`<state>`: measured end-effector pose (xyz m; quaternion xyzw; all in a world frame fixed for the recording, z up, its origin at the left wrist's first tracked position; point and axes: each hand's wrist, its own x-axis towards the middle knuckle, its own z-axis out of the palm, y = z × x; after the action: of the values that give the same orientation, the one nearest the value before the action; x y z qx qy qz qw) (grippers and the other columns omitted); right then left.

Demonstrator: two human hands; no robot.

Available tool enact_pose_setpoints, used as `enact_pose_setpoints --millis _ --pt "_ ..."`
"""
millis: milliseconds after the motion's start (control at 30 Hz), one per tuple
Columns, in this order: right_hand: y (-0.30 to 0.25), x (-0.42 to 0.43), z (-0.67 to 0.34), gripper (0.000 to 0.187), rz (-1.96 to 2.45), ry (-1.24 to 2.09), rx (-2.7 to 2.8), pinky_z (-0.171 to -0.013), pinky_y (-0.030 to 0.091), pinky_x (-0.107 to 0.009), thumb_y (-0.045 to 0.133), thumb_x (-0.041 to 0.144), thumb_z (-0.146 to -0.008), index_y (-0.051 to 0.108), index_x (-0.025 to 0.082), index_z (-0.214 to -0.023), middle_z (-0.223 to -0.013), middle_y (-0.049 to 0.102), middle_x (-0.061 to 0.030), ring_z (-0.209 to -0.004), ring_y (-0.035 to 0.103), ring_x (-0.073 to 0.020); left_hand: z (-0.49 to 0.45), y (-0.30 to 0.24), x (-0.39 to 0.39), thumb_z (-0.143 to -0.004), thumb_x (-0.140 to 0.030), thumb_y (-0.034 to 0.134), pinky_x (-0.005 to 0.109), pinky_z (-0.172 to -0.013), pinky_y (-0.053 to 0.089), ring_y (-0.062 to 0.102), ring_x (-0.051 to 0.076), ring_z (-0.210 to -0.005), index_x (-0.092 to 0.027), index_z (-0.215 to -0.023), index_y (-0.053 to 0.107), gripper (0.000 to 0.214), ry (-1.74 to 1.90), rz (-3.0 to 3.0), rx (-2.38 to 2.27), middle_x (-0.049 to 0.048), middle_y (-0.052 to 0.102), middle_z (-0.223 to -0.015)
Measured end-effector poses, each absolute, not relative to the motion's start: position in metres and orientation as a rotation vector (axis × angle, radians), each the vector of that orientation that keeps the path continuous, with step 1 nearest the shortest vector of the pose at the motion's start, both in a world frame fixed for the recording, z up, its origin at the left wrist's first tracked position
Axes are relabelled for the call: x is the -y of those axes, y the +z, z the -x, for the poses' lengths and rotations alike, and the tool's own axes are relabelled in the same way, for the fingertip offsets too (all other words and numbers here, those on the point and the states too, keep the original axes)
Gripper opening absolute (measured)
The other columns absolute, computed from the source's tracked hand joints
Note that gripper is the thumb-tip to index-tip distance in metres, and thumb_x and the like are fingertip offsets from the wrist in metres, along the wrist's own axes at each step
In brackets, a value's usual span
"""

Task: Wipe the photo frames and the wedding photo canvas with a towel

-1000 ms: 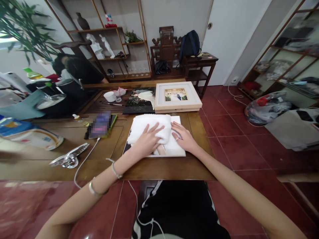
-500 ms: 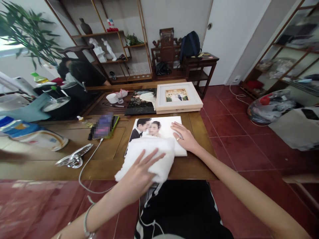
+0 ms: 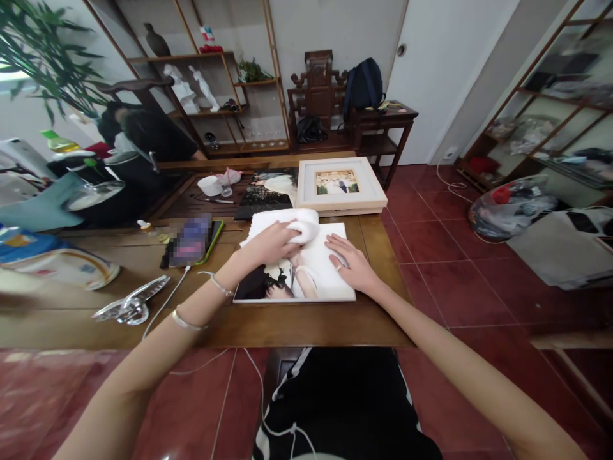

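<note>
The left hand (image 3: 269, 245) grips a white towel (image 3: 302, 228) at the wedding photo print's (image 3: 316, 281) far edge, while the right hand (image 3: 351, 266) lies open and flat on its right side.

We see a white cloth (image 3: 301, 227) and a white photo (image 3: 325, 275) with a dark corner. The desk (image 3: 311, 322) is brown wood, the floor (image 3: 431, 268) red tile, the frame (image 3: 373, 191) cream.
</note>
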<state>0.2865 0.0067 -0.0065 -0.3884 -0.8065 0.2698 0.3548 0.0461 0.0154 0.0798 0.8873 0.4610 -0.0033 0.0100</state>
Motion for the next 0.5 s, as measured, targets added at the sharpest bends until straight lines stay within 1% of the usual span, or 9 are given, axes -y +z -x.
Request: enact_pose_setpoints --millis 33,67,133,200,267,300,333,400,500 --pt "-0.006 -0.007 -0.286 0.041 1.006 0.695 2.087 -0.118 0.033 -0.053 0.051 0.024 -0.091 0.065 0.022 -0.129 -0.143 0.057 -0.0102 -0.141 0.044 -0.0255 -0.045 0.082 -0.017 -0.099 -0.028 0.042 0.040 -0.097 0.048 0.066 0.028 -0.105 -0.014 -0.100 0.071 0.032 -0.019 -2.755 -1.449 0.0138 0.072 -0.105" --pt "-0.006 -0.006 -0.286 0.041 1.008 0.692 2.089 -0.118 0.033 -0.053 0.051 0.024 -0.091 0.065 0.020 -0.129 -0.143 0.057 -0.0111 -0.141 0.044 -0.0256 -0.045 0.083 -0.016 -0.099 -0.028 0.042 0.039 -0.095 0.048 0.067 0.028 -0.103 -0.014 -0.101 0.071 0.032 -0.033 -2.749 -1.456 0.0134 0.073 -0.103" --pt "-0.006 -0.006 -0.286 0.041 1.006 0.687 2.091 -0.118 0.034 -0.053 0.050 0.024 -0.092 0.065 0.019 -0.129 -0.143 0.057 -0.0122 -0.141 0.044 -0.0263 -0.046 0.084 -0.006 -0.099 -0.024 0.042 0.040 -0.098 0.047 0.063 0.029 -0.114 -0.013 -0.106 0.070 0.030 -0.067 -2.764 -1.465 0.0150 0.071 -0.112" --pt "-0.007 -0.006 -0.286 0.040 1.000 0.689 2.087 -0.118 0.034 -0.053 0.051 0.025 -0.092 0.065 0.021 -0.129 -0.142 0.057 -0.0115 -0.141 0.044 -0.0264 -0.049 0.082 0.014 -0.099 -0.018 0.043 0.045 -0.104 0.044 0.054 0.031 -0.129 -0.011 -0.110 0.069 0.030 -0.106 -2.778 -1.467 0.0182 0.066 -0.125" --pt "-0.007 -0.006 -0.286 0.039 0.996 0.691 2.081 -0.118 0.033 -0.053 0.052 0.025 -0.092 0.066 0.023 -0.128 -0.142 0.057 -0.0099 -0.140 0.044 -0.0259 -0.052 0.079 0.042 -0.098 -0.015 0.044 0.049 -0.108 0.041 0.049 0.032 -0.135 -0.010 -0.107 0.070 0.029 -0.128 -2.778 -1.458 0.0208 0.061 -0.134" --pt "-0.007 -0.006 -0.285 0.039 0.998 0.690 2.079 -0.118 0.033 -0.052 0.052 0.025 -0.091 0.066 0.023 -0.128 -0.142 0.057 -0.0094 -0.140 0.044 -0.0256 -0.053 0.078 0.058 -0.096 -0.014 0.046 0.050 -0.109 0.040 0.050 0.032 -0.134 -0.010 -0.102 0.072 0.027 -0.126 -2.779 -1.444 0.0212 0.058 -0.137" --pt "-0.007 -0.006 -0.285 0.039 1.000 0.691 2.077 -0.119 0.033 -0.052 0.053 0.025 -0.091 0.066 0.023 -0.128 -0.142 0.058 -0.0091 -0.140 0.044 -0.0254 -0.054 0.077 0.075 -0.095 -0.013 0.048 0.050 -0.110 0.040 0.049 0.032 -0.135 -0.012 -0.098 0.073 0.026 -0.104 -2.790 -1.416 0.0205 0.055 -0.141" --pt "-0.007 -0.006 -0.285 0.039 1.003 0.690 2.073 -0.119 0.033 -0.051 0.053 0.025 -0.091 0.067 0.023 -0.127 -0.141 0.058 -0.0087 -0.140 0.045 -0.0251 -0.054 0.077 0.108 -0.092 -0.012 0.053 0.052 -0.114 0.037 0.043 0.032 -0.140 -0.017 -0.088 0.075 0.023 -0.049 -2.819 -1.310 0.0139 0.055 -0.144" --pt "-0.007 -0.006 -0.284 0.039 1.007 0.677 2.075 -0.119 0.034 -0.051 0.052 0.024 -0.091 0.067 0.023 -0.127 -0.141 0.058 -0.0087 -0.140 0.045 -0.0246 -0.052 0.079 0.145 -0.084 -0.015 0.067 0.048 -0.117 0.034 0.041 0.030 -0.141 -0.023 -0.080 0.076 0.013 -0.059 -2.845 -1.194 0.0067 0.050 -0.149"
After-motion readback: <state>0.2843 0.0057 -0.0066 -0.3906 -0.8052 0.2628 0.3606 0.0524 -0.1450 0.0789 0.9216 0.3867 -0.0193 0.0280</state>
